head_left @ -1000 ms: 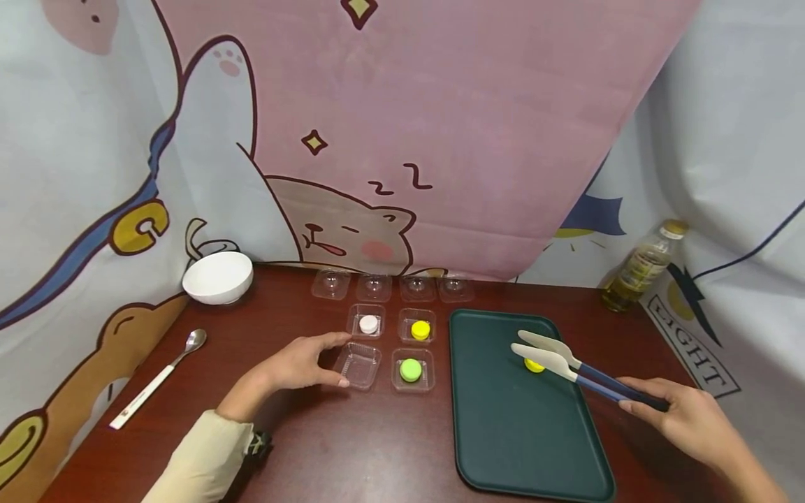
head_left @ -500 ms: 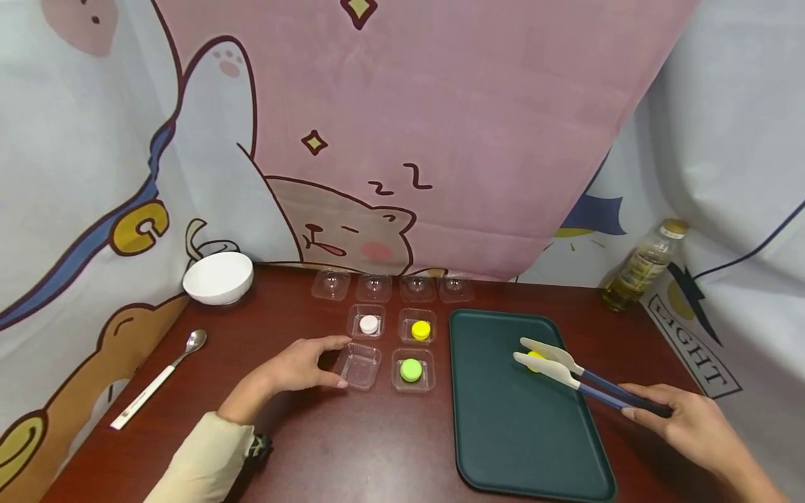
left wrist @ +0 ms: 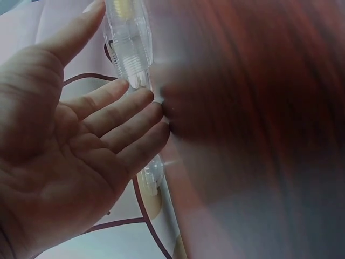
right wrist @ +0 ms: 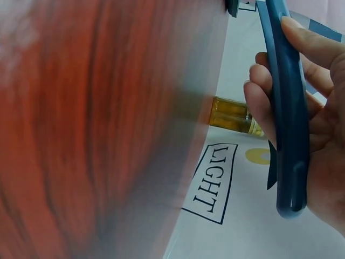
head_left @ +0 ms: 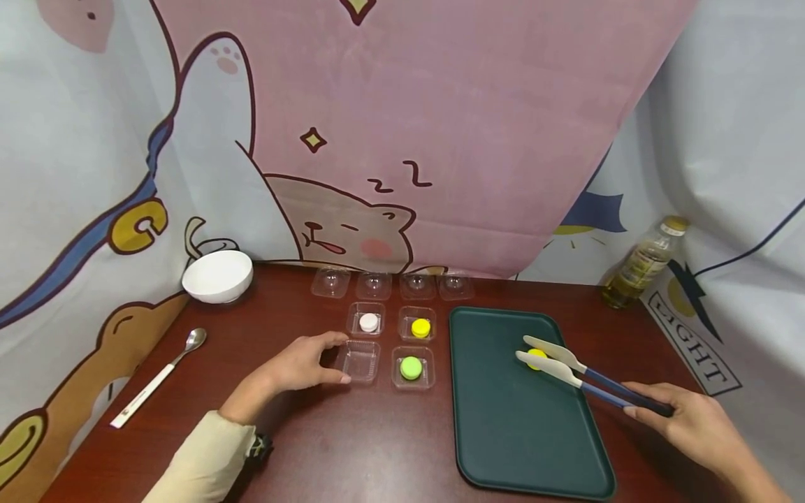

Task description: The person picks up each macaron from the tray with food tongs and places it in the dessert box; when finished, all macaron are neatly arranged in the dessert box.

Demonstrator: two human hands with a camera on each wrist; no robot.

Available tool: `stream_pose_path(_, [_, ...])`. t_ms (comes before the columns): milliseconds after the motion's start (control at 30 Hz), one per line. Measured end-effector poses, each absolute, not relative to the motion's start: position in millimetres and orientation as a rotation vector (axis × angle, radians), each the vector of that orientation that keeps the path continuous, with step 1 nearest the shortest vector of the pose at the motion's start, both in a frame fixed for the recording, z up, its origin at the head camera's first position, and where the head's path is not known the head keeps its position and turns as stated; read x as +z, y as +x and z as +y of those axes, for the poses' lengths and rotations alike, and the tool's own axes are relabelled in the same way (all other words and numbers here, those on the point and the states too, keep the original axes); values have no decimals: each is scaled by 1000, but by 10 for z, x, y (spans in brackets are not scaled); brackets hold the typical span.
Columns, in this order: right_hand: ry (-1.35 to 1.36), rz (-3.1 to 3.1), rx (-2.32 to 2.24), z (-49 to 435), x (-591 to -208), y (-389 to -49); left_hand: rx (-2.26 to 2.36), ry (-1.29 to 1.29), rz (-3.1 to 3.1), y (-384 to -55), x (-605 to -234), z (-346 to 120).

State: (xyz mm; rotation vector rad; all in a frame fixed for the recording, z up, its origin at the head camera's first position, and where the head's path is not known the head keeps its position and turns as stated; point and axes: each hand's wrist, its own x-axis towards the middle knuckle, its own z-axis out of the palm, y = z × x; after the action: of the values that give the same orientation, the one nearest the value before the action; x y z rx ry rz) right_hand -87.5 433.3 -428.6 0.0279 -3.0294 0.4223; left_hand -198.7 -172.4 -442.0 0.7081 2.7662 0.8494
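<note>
My right hand (head_left: 698, 423) grips the dark blue handles of food tongs (right wrist: 291, 118) with pale blades. Those blades reach over the dark green tray (head_left: 522, 433), one on each side of a yellow macaron (head_left: 537, 355); whether they touch it is unclear. On the left, my left hand (head_left: 295, 363) is spread at the near-left side of a bare clear plastic box (head_left: 361, 362), thumb and index finger by its corners. Its fingers (left wrist: 124, 116) look nearly straight in the left wrist view. Neighbouring clear boxes hold a white macaron (head_left: 368, 322), a yellow macaron (head_left: 421, 327) and a green macaron (head_left: 411, 368).
Several clear domed lids (head_left: 374, 284) line the back edge. A white bowl (head_left: 218, 277) and a spoon (head_left: 160, 377) are at the left. An oil bottle (head_left: 641, 265) stands at the back right, by the printed cloth wall (head_left: 465, 140).
The tongs have shifted slightly right and toward me, and the yellow macaron now shows between their blades. The bare box beside my left hand has turned a little straighter.
</note>
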Motion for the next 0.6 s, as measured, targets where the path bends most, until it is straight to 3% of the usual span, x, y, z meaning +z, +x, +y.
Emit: stream_pose_path(600, [76,-3032,371,4300,-4287,-876,862,672,2775,-1974,-4417,-1700])
